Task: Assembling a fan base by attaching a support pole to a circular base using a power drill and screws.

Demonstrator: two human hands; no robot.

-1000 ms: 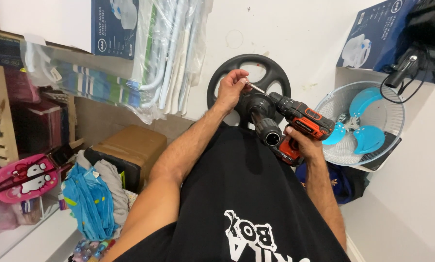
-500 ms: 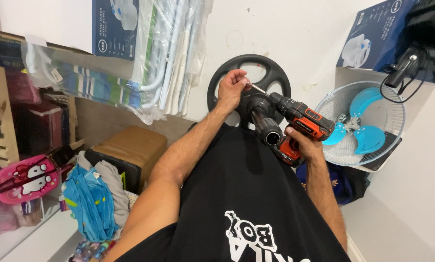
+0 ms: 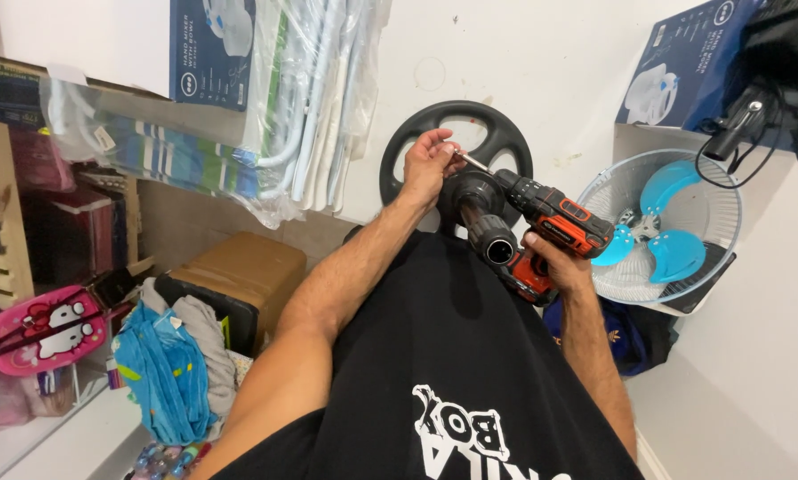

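My right hand (image 3: 554,267) grips the handle of an orange and black cordless drill (image 3: 554,222), whose bit (image 3: 474,161) points up and left. My left hand (image 3: 427,164) pinches the tip of that bit, fingers closed around something small that I cannot make out. Right behind both hands stands a round black fan base (image 3: 457,133) with spokes, and a short black pole (image 3: 483,222) rises from it toward me, its open end showing.
A white fan grille with blue blades (image 3: 661,227) leans at the right. Blue boxes (image 3: 683,67) sit on shelves, plastic-wrapped white tubes (image 3: 323,98) hang at the wall, and a brown box (image 3: 239,271) and clothes (image 3: 163,369) lie at the left.
Almost nothing has moved. My left hand has shifted slightly at the drill's tip; the drill stays in the same place.
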